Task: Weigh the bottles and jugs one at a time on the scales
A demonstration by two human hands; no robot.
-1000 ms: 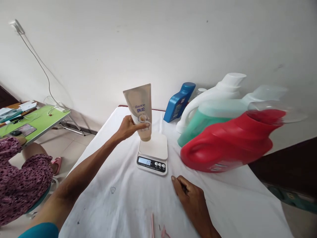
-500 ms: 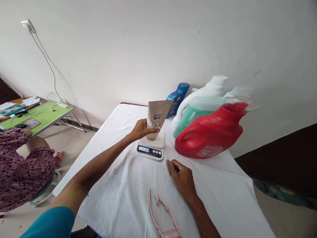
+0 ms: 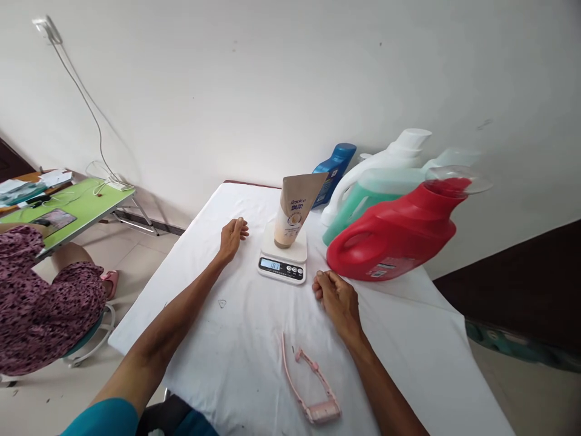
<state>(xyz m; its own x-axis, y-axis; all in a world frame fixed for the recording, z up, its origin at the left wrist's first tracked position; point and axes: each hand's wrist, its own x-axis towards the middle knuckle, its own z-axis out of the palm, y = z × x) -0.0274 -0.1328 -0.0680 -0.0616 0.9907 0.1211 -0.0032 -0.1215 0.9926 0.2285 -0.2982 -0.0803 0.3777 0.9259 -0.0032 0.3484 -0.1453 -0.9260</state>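
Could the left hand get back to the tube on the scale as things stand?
Probably yes. The left hand rests empty on the cloth just left of the scale, and nothing lies between it and the upright tube.

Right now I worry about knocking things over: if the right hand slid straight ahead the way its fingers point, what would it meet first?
Probably the kitchen scale, just ahead of the right hand, with the tube standing on it. Depth is unclear; the red jug sits close by.

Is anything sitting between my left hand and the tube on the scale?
Nothing visible. The left hand rests on the white cloth left of the scale, with only bare cloth between it and the tube.
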